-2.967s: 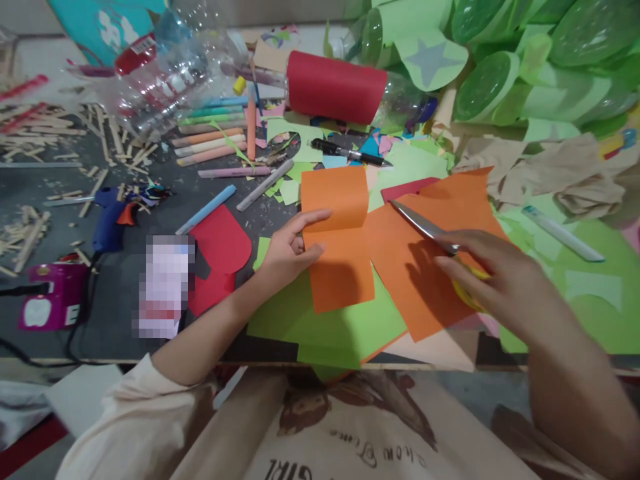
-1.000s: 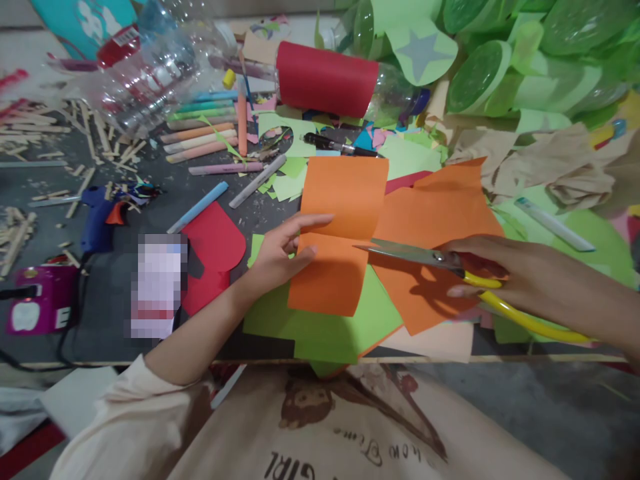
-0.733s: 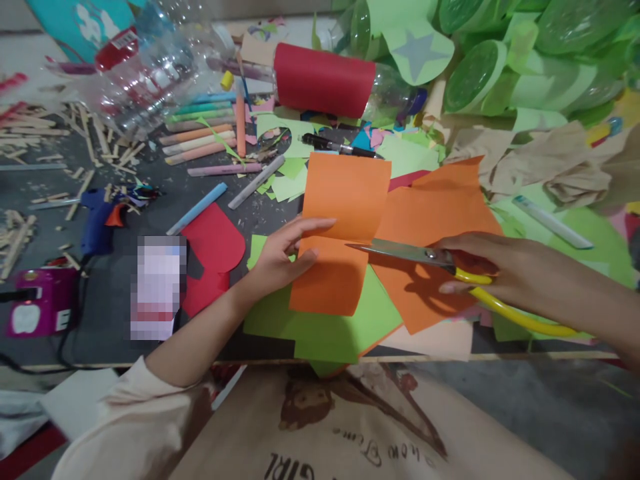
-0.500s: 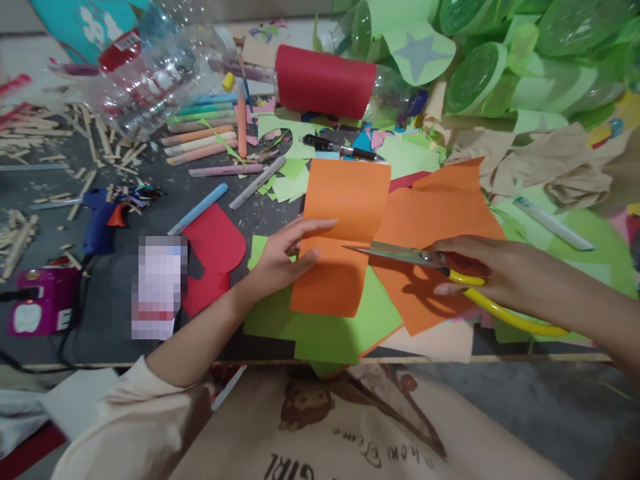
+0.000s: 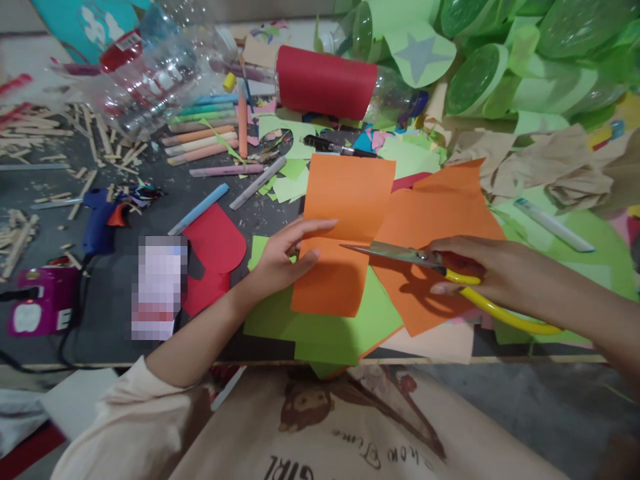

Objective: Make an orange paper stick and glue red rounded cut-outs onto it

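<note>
My left hand (image 5: pixel 293 252) grips the left edge of a creased piece of orange paper (image 5: pixel 333 283), thumb and fingers on it. A pair of scissors (image 5: pixel 405 254) with yellow handles is in my right hand (image 5: pixel 480 267); its closed-looking blades lie at the paper's fold, tip near the middle. The paper's upper part bends up from the crease. Beneath it are sheets of green paper (image 5: pixel 320 337). A larger sheet of orange paper (image 5: pixel 435 213) lies to the right, under the scissors and my right hand.
A red-wrapped bottle (image 5: pixel 325 83) lies at the back, with green bottles (image 5: pixel 475 80) to its right. Markers (image 5: pixel 200 143), a blue glue gun (image 5: pixel 100 220), a blurred phone (image 5: pixel 157 287), red paper (image 5: pixel 215 240) and wooden sticks (image 5: pixel 107 133) are on the left. Crumpled brown paper (image 5: pixel 555 163) sits right.
The scissors have shifted slightly left along the fold. The orange paper's upper part has bent a little, its top edge reaching farther right. My left hand has stayed put.
</note>
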A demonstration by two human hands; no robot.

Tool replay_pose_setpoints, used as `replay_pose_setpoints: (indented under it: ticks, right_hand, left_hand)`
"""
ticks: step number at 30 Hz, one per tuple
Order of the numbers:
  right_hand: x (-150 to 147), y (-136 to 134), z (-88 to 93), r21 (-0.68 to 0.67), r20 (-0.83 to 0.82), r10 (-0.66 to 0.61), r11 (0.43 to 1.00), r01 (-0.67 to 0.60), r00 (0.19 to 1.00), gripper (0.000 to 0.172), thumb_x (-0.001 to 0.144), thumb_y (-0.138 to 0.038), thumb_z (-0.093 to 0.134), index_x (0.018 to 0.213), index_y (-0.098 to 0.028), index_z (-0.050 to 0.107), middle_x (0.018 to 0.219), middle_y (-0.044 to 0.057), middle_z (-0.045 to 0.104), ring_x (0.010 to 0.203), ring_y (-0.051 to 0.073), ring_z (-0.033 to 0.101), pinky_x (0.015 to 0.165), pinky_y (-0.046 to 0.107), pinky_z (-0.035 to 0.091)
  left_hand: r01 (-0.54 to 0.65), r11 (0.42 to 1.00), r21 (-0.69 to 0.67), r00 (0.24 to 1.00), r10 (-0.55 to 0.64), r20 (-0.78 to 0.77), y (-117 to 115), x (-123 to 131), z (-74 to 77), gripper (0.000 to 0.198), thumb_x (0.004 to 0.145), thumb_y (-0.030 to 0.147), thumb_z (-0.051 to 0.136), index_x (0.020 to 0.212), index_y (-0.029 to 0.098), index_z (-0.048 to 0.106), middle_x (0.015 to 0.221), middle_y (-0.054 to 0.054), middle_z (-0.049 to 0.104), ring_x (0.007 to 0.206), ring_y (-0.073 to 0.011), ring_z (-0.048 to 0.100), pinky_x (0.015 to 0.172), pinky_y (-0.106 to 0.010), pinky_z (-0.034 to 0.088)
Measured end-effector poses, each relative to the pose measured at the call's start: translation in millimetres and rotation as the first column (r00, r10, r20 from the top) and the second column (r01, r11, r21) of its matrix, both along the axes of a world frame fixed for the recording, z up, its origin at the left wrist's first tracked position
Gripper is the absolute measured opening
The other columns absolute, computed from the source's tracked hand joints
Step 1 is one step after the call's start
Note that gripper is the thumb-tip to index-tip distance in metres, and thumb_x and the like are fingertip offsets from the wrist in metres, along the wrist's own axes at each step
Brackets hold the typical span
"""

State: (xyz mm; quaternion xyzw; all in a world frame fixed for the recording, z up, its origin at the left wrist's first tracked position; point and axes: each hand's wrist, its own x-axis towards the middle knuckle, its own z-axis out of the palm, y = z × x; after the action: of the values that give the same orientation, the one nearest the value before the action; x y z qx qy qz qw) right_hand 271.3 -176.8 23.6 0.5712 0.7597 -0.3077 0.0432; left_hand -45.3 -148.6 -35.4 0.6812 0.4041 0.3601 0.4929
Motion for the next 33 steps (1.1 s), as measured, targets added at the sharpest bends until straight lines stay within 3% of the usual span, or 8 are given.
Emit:
replay_pose_setpoints:
  ticks: [17, 24, 33]
  right_hand:
    - [-5.0, 2.8, 1.1, 0.009, -0.012, 0.025, 1.0, -0.025, 1.0, 0.034, 0.077, -0.055, 0.06, 0.096, -0.026, 0.064, 0.083, 0.003, 0.072, 0.064, 0.02, 0.065, 0.053, 0.026, 0.044]
    - [-3.7, 3.7, 1.2, 0.003, -0.016, 0.027, 1.0, -0.027, 0.999, 0.031, 0.076, -0.051, 0.063, 0.095, -0.027, 0.065, 0.079, -0.001, 0.071, 0.06, 0.018, 0.065, 0.051, 0.025, 0.043]
    - [1.7, 1.3, -0.2, 0.07, -0.018, 0.075, 0.995, -0.073, 0.997, 0.035, 0.078, -0.056, 0.06, 0.097, -0.027, 0.067, 0.077, 0.001, 0.072, 0.057, 0.017, 0.065, 0.048, 0.024, 0.044]
  left_hand:
    - [0.002, 1.0, 0.019, 1.0, -0.002, -0.003, -0.2, -0.5, -0.4, 0.035, 0.088, 0.043, 0.059, 0.118, 0.026, 0.065, 0.118, -0.006, 0.069, 0.053, -0.0064, 0.038, 0.048, -0.023, 0.03]
    - [-0.005, 1.0, 0.03, 1.0, 0.006, -0.026, -0.3, -1.8, -4.2, 0.038, 0.088, 0.044, 0.058, 0.12, 0.025, 0.065, 0.117, -0.008, 0.068, 0.066, -0.0096, 0.054, 0.052, -0.022, 0.036]
    - [0.01, 0.999, 0.033, 1.0, -0.01, -0.023, 0.8, -1.7, -3.4, 0.039, 0.088, 0.046, 0.057, 0.12, 0.024, 0.064, 0.118, -0.008, 0.068, 0.06, -0.0071, 0.048, 0.05, -0.021, 0.033]
